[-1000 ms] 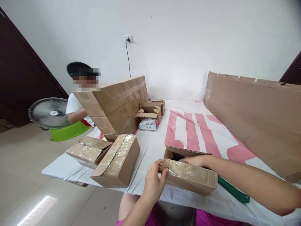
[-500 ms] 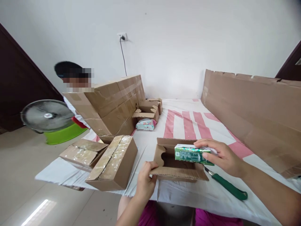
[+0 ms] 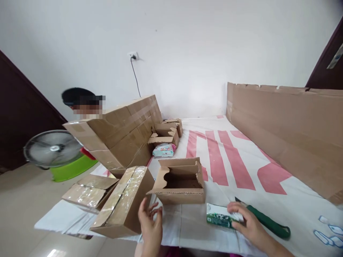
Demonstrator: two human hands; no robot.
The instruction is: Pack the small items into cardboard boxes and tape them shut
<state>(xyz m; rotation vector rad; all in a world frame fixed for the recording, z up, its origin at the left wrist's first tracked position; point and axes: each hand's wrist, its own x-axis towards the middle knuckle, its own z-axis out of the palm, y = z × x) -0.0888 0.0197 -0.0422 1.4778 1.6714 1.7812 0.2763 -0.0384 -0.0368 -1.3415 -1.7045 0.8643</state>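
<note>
Right grip (image 3: pixel 252 225) on carton (image 3: pixel 219 218), long axis crosswise

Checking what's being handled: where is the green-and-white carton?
In the head view, the carton is lower right, in the right hand, left of the green-handled knife.

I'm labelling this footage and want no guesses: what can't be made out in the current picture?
Head view:
Print on the green carton: too small, partly behind the right hand.
Inside of the taped box beside the left hand: hidden by its closed flaps.
Hands of the co-worker: hidden behind the stacked boxes.
Right forearm: cut off by the bottom edge.
</note>
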